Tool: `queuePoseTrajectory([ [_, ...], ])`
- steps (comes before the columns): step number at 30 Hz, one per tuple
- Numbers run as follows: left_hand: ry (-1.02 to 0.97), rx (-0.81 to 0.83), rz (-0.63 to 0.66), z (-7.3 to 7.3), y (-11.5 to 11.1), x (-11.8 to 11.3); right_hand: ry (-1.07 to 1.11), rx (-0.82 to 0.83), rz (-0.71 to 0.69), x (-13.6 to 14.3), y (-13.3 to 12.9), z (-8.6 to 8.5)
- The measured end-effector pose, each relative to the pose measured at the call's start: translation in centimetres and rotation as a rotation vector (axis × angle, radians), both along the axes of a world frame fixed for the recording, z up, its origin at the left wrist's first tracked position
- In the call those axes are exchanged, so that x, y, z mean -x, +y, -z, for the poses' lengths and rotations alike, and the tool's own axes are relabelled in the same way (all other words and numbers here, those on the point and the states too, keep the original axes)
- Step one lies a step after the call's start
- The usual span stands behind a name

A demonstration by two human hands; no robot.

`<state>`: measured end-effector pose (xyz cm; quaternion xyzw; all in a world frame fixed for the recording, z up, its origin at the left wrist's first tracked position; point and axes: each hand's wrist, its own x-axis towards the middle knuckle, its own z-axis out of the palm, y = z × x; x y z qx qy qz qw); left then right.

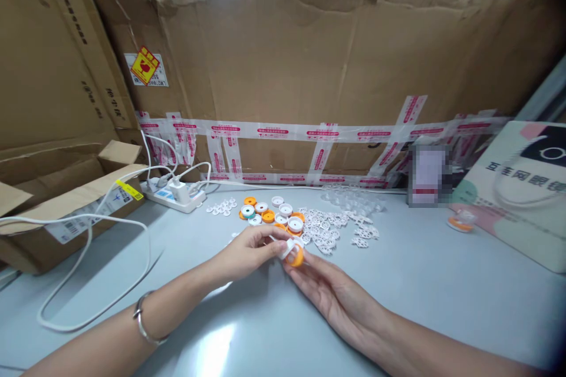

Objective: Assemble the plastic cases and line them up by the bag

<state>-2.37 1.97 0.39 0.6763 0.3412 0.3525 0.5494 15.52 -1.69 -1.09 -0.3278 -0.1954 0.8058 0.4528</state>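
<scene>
Near the middle of the table, my two hands meet at small round plastic parts. My left hand [254,252] pinches a small white plastic part [287,247] between thumb and fingers. An orange ring-shaped plastic part [295,257] is gripped by the fingers of my right hand [329,291], palm turned upward. The white part sits against the orange one; whether they are joined I cannot tell. Just beyond my hands lies a group of round caps, such as a white cap [295,224] and an orange cap [267,216]. White lattice-like pieces [325,227] are heaped to their right.
Clear plastic pieces [354,200] lie farther back. At left are small white parts [222,207], a power strip [177,194] with looping white cables and an open cardboard box [75,206]. An orange-and-clear piece [461,222] rests near a printed box [517,188]. Tall cardboard [274,70] walls the back.
</scene>
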Motion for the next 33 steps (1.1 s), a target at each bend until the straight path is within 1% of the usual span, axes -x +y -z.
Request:
queuePoseTrajectory([
  [5,-0.022,-0.008,-0.001,0.6,0.1,-0.1,0.002,-0.006,0.008,0.0,-0.1,0.0],
  [8,0.001,-0.030,-0.020,0.7,0.0,-0.2,-0.003,-0.003,0.013,-0.1,-0.2,0.1],
  [13,0.116,-0.143,-0.086,0.1,-0.5,-0.3,-0.006,-0.011,0.008,-0.1,-0.2,0.3],
  [16,0.162,-0.217,-0.101,-0.2,-0.8,-0.5,-0.007,-0.017,0.008,-0.1,-0.1,0.3],
  [22,0.211,-0.354,-0.131,-0.4,-1.3,-0.7,0.003,-0.019,0.011,0.0,0.0,0.2],
  [28,0.309,-0.517,-0.140,-0.5,-1.7,-0.7,-0.013,-0.025,-0.003,0.0,-0.1,0.3],
  [33,0.349,-0.588,-0.147,-0.4,-1.9,-0.8,-0.012,-0.029,-0.018,0.0,-0.3,0.2],
])
